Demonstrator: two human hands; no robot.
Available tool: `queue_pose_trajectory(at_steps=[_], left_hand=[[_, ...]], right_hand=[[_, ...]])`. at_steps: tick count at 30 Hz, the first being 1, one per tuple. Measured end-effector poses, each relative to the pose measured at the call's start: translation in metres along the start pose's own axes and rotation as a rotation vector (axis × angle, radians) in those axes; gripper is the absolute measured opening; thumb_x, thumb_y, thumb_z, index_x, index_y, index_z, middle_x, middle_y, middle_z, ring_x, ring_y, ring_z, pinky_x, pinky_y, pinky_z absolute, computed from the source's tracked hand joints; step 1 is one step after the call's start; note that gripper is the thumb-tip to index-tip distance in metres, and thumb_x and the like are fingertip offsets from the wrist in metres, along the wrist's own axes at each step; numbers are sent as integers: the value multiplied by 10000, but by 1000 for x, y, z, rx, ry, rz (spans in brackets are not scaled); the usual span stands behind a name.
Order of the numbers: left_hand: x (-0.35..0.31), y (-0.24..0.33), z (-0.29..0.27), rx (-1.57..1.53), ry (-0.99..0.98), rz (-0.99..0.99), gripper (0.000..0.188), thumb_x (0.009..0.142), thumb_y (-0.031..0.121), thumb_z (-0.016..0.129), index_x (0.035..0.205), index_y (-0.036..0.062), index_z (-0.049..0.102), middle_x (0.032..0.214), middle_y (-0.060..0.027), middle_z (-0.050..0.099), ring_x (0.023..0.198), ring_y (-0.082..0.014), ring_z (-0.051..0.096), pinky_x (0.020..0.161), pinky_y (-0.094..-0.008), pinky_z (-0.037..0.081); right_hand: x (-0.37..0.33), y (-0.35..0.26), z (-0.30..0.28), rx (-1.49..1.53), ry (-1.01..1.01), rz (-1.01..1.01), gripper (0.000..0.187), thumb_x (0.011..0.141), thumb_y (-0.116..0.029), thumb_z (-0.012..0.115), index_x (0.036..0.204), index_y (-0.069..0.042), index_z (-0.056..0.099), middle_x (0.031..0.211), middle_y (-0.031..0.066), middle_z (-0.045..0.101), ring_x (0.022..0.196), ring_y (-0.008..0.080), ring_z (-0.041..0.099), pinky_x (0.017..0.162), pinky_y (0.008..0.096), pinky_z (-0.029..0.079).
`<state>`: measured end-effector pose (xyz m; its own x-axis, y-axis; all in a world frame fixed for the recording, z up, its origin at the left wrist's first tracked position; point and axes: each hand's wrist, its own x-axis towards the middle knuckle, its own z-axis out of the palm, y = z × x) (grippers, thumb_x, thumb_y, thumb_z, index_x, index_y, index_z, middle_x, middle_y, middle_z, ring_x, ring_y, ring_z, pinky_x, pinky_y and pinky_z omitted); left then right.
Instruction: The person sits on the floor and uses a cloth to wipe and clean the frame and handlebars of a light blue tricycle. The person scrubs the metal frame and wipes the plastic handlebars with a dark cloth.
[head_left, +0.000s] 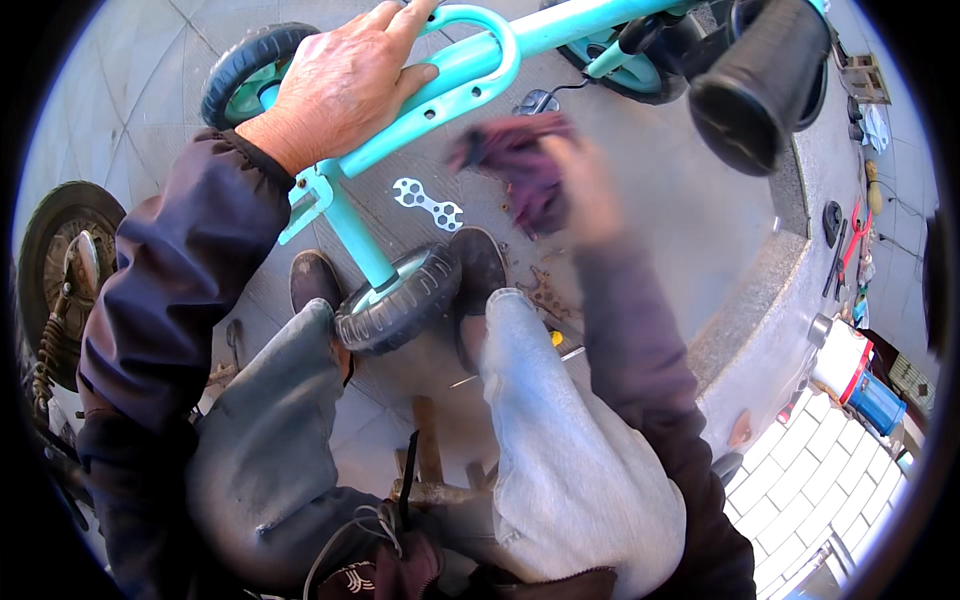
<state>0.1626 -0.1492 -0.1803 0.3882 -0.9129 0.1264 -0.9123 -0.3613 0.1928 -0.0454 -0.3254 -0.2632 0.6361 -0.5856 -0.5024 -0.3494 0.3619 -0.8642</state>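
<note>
A turquoise frame (560,27) of a child's wheeled vehicle slants across the top of the head view, with a looped tube at its upper middle. My left hand (342,88) lies over the frame near that loop, its fingers and thumb curled about the tube. One black tyre (402,300) with a turquoise hub stands between my shoes, and another wheel (250,75) shows behind my left hand. To the right of the frame, my right hand (592,190), smeared by motion, is closed on a crumpled maroon rag (532,172). The rag is apart from the frame.
On the floor a flat silver multi-hole spanner (428,204) lies between my hands. A large spoked wheel (70,280) stands at the left. Right of me runs a stone ledge (745,310), with red-handled pliers (856,236), other tools and a white-and-blue container (858,375) beyond.
</note>
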Motion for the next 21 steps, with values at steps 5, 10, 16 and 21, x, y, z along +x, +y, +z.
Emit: queue_pose_trajectory(at_steps=[5,10,16,21], left_hand=[[4,14,-20,-162,-195,-158,570,927,280,583,1382,-2,385,1163,-215,565,1035,-399,588,863,-476,456],[9,16,-23,-146,-174,-125,579,931,305,568,1389,6,378,1161,-220,559,1053,-400,582,857,-489,447],[9,15,-23,-164,-177,-148,550,925,300,576,1358,4,407,1156,-218,567,1042,-404,588,860,-491,450],[9,16,-28,-195,-272,-204,543,919,295,583,1348,6,420,1157,-214,569,1037,-394,591,863,-484,453]], right_hand=[[34,-15,-42,-751,426,-463,499,813,-170,704,1267,6,592,1093,143,674,977,243,668,879,327,510],[50,15,-16,-1233,305,-678,410,790,-193,706,1177,-71,651,1176,98,640,1067,305,617,919,408,492],[21,75,-16,-1107,-47,-610,355,738,-160,681,1085,-85,701,1036,145,692,954,330,652,818,409,524],[14,66,-43,-630,59,-189,418,776,-181,679,1135,34,681,968,195,727,868,217,702,808,304,526]])
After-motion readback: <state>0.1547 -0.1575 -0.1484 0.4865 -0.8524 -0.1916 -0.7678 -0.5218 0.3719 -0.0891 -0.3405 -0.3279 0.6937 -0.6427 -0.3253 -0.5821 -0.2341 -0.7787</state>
